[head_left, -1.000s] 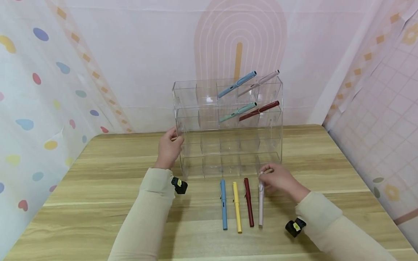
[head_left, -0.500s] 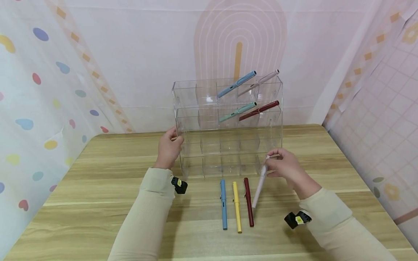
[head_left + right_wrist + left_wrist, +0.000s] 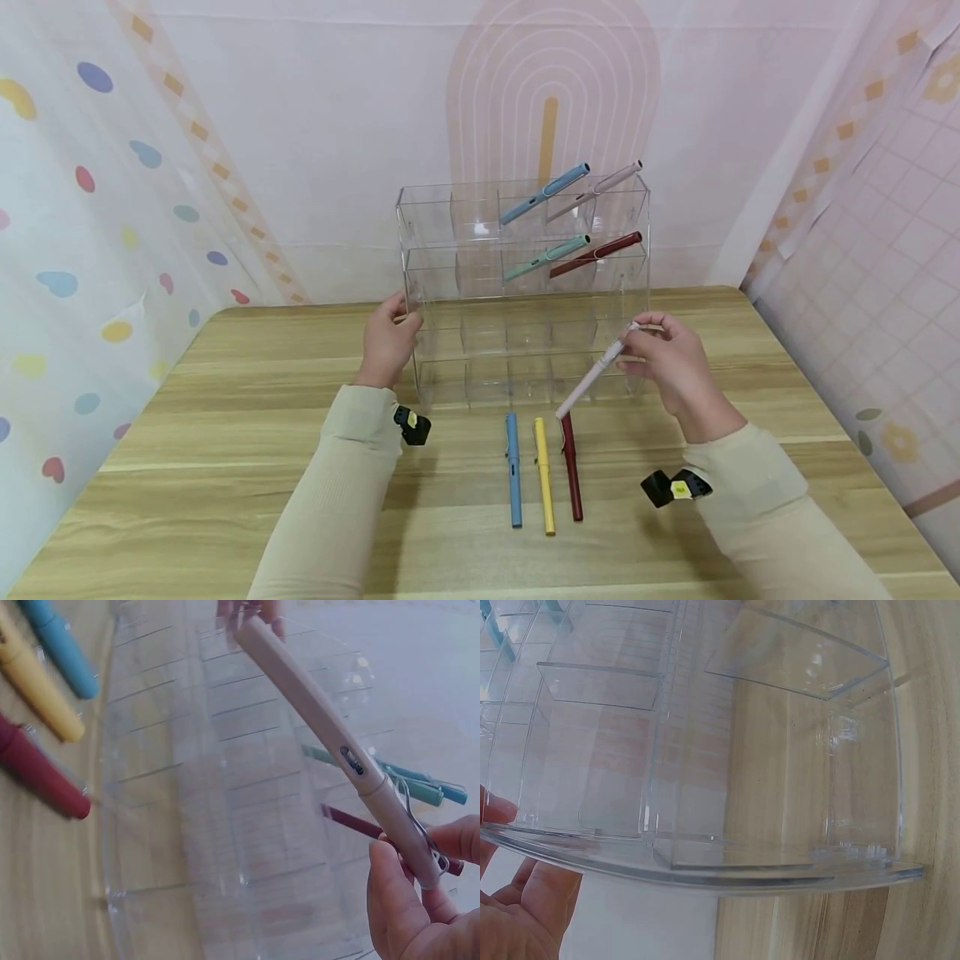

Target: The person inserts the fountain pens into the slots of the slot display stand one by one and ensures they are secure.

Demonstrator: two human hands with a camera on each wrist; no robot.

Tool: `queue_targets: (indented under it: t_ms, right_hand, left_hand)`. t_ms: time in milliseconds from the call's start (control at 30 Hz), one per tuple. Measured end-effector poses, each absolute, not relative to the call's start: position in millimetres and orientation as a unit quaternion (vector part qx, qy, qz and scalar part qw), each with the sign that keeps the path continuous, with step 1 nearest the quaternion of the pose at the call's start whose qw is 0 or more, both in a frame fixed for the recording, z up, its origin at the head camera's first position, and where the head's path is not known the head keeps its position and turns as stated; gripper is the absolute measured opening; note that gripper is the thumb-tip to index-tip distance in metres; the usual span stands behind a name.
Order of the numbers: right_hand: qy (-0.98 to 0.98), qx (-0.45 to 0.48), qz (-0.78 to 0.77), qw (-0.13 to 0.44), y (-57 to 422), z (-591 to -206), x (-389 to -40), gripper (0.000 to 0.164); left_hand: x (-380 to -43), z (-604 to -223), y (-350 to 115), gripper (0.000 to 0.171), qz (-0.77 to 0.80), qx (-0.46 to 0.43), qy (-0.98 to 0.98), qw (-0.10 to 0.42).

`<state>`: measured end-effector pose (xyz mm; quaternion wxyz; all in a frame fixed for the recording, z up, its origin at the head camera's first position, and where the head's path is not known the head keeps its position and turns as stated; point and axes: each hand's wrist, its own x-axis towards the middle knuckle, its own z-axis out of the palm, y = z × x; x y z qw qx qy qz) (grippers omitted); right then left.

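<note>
My right hand (image 3: 671, 367) pinches a pale pink pen (image 3: 588, 383) by its clip end, in front of the rack's lower right part. The pen slants, its far end pointing down and left above the dark red pen (image 3: 572, 475). In the right wrist view, thumb and fingers close round the cap (image 3: 409, 840). My left hand (image 3: 386, 346) holds the left side panel of a clear tiered rack (image 3: 480, 298), thumb on one face and fingers on the other. On the table before the rack, a blue pen (image 3: 514, 479) and a yellow pen (image 3: 546, 483) lie beside the dark red one.
In the rack's top tier lean a blue pen (image 3: 546, 193) and a pale pink one (image 3: 611, 181). One tier lower are a mint green pen (image 3: 551, 256) and a dark red one (image 3: 597, 255). A patterned curtain (image 3: 315, 125) hangs behind the wooden table (image 3: 225, 467).
My right hand has lifted the pale pink pen off the table, moving up and slightly right, and the pen has tilted from upright-lying to slanting. The left hand stays on the rack.
</note>
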<state>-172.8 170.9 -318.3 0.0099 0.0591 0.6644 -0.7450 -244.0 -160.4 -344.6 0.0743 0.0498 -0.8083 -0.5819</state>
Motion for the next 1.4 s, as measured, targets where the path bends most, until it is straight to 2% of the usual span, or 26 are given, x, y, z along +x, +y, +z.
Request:
queue_targets:
  t_ms: [300,667,1033,1400]
  right_hand:
    - [0.613,0.075,-0.785,-0.048,162.0,-309.3,-178.7,0.012]
    - [0.561,0.108,-0.809,-0.139,148.3,-300.6,-189.7,0.018]
    - [0.54,0.095,-0.8,-0.244,132.9,-305.9,-202.2,0.023]
    - [0.542,0.087,-0.793,-0.265,118.3,-316.2,-209.3,0.023]
  left_hand:
    - [-245.5,-345.3,-160.6,0.054,-0.585,0.05,-0.806,0.077]
    - [-246.1,-345.1,-161.1,0.054,-0.586,0.047,-0.806,0.073]
    - [-244.2,-344.8,-160.6,0.054,-0.586,0.049,-0.805,0.072]
    - [-243.7,-343.7,-160.3,0.053,-0.586,0.049,-0.806,0.07]
